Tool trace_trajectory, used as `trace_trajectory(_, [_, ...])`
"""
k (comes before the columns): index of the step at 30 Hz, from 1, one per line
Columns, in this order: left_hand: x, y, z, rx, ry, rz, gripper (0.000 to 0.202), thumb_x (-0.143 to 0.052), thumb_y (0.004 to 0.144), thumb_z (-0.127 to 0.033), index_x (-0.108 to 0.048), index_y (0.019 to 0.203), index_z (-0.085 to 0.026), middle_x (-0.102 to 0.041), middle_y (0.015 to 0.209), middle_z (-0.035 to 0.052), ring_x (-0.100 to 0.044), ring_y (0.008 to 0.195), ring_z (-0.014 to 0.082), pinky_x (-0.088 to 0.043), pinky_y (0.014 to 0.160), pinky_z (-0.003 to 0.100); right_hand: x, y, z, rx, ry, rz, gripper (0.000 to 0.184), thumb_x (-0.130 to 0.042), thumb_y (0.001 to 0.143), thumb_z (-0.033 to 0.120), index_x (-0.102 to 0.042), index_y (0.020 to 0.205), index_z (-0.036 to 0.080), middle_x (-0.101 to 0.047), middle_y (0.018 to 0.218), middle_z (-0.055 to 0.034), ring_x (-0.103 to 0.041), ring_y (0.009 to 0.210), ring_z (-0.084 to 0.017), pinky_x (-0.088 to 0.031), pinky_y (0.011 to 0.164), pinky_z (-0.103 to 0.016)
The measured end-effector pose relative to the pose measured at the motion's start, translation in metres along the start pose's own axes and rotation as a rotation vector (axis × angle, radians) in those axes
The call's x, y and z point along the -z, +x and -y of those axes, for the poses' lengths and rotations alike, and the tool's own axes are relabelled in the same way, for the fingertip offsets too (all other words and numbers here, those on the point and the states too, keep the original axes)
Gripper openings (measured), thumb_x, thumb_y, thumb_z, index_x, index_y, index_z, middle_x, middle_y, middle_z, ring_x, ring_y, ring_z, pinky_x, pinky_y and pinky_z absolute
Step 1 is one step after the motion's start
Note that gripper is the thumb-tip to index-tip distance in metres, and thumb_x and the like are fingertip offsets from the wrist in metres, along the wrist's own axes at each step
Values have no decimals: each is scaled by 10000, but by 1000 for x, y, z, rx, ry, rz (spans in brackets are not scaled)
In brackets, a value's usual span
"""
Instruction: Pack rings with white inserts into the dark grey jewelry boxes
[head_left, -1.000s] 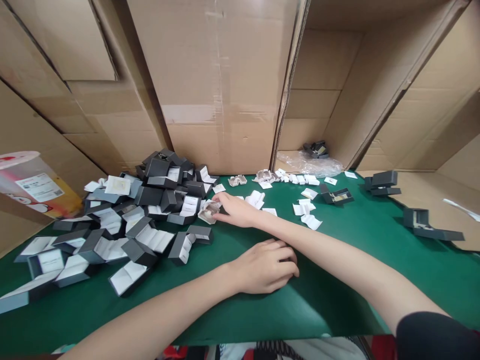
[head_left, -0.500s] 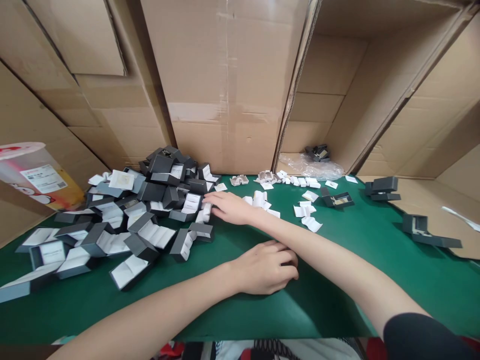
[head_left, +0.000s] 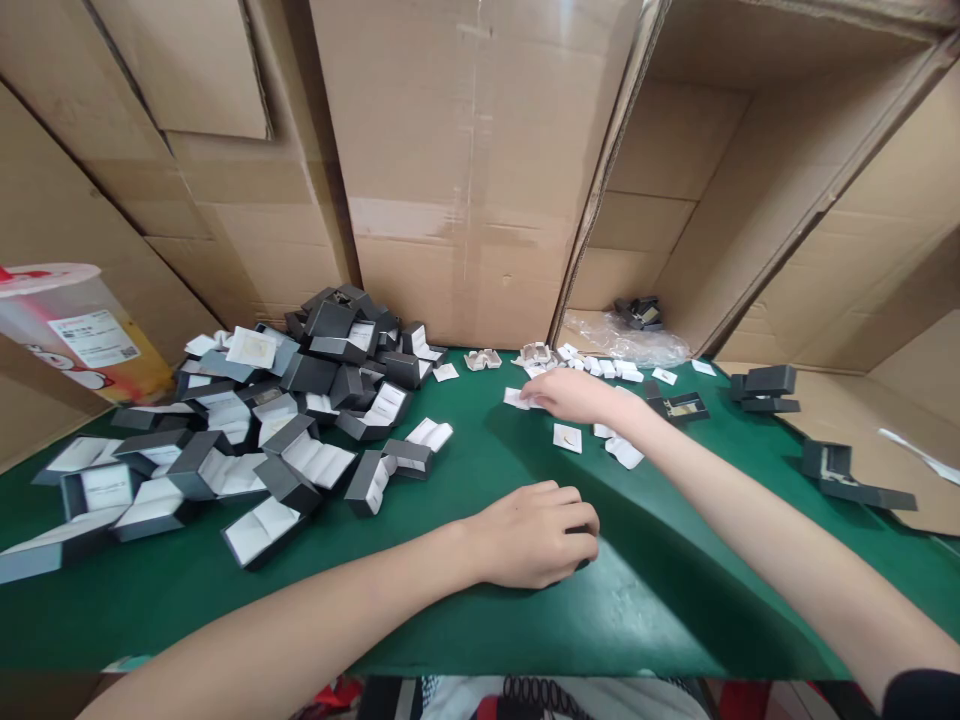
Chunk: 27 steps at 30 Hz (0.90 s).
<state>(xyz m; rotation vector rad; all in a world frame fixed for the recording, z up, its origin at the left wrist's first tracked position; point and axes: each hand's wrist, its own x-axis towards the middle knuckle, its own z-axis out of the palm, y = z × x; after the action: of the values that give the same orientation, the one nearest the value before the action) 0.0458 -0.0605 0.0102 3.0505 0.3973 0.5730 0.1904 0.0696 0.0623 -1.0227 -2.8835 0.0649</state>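
My left hand [head_left: 534, 535] rests on the green table with its fingers curled under. What lies beneath them, if anything, is hidden. Further back, my right hand [head_left: 577, 396] reaches over small white pieces, its fingertips closed on a white paper piece [head_left: 516, 398]. A white card [head_left: 568, 438] with a small gold-coloured mark lies just in front of that hand. To the left spreads a heap of dark grey hinged boxes [head_left: 315, 375], many open with white linings. A loose white insert [head_left: 430, 433] lies at the heap's right edge.
A drink cup [head_left: 94, 340] stands at far left. Cardboard walls [head_left: 480, 180] enclose the back. Small white blocks [head_left: 600, 367] line the rear, near clear plastic [head_left: 630, 340]. Several dark boxes [head_left: 765, 385] sit at right beside a cardboard sheet [head_left: 885, 400].
My right hand has left the white insert by the box heap and moved right to the white paper pieces. The insert now lies loose. My left hand stays in place.
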Motion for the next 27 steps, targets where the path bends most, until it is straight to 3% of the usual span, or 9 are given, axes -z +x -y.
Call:
trace_trajectory(5, [-2,-2,2,6,-4,-2,129,-467,869,-159,-592,876,-192,-627,1005,26,-516,855,145,-373,697,286,25,-30,-48,-191,179,-107,300,-442,859,274,-655,1060,208,-692,1062,-44,-641,958,-212,-479,830,-318])
trace_trajectory(9, [-1,-2,2,9,-17,1,146,-454,875,-161,-599,885,-181,-625,1012,33,-513,858,148,-372,705,281,34,-67,-94,-461,6,-182,329,-462,844,338,-659,1060,186,-668,1124,-83,-610,1036,-263,-446,888,-361])
trace_trajectory(11, [0,-2,2,16,-25,3,150,-450,879,-160,-598,882,-177,-624,1012,36,-512,856,148,-373,704,278,33,-91,-115,-660,-43,-149,379,-500,826,350,-632,1119,149,-631,1184,-134,-583,1087,-296,-432,903,-379])
trace_trajectory(13, [1,-2,2,19,-34,6,156,-443,884,-156,-598,880,-174,-622,1011,39,-511,854,150,-375,703,277,27,-115,-129,-738,-37,-83,451,-617,746,335,-633,1100,55,-646,1103,-233,-625,989,-344,-467,827,-401])
trace_trajectory(14, [2,-2,2,19,-40,9,157,-442,884,-154,-597,880,-173,-620,1011,41,-512,854,151,-377,703,277,21,-125,-133,-763,-19,-47,488,-670,698,341,-636,1090,51,-658,1066,-242,-639,945,-348,-484,786,-395])
trace_trajectory(17, [4,-1,2,29,-79,19,156,-440,881,-145,-595,881,-172,-614,1019,50,-517,859,157,-388,712,280,1,-148,-132,-733,54,-2,520,-710,644,318,-630,1115,114,-669,1083,-175,-640,954,-312,-498,779,-356])
trace_trajectory(21, [8,-1,4,110,-299,-9,188,-414,891,-129,-595,911,-178,-608,1045,63,-538,917,167,-418,811,290,-13,-158,-119,-673,59,-158,523,-667,669,459,-629,1103,171,-692,1002,-94,-644,873,-275,-498,744,-368])
trace_trajectory(24, [9,0,8,335,-586,-106,198,-418,905,-170,-573,1022,-205,-600,1067,66,-550,957,176,-450,837,308,-5,-153,-100,-634,91,-343,544,-663,662,536,-642,1074,181,-694,976,-81,-637,788,-250,-498,703,-366])
trace_trajectory(27, [6,1,15,585,-824,-283,330,-476,895,-243,-432,1222,-245,-567,1149,84,-568,935,176,-485,765,311,8,-138,-69,-560,203,-516,540,-655,696,537,-629,1100,180,-685,1023,-85,-631,729,-217,-505,671,-354])
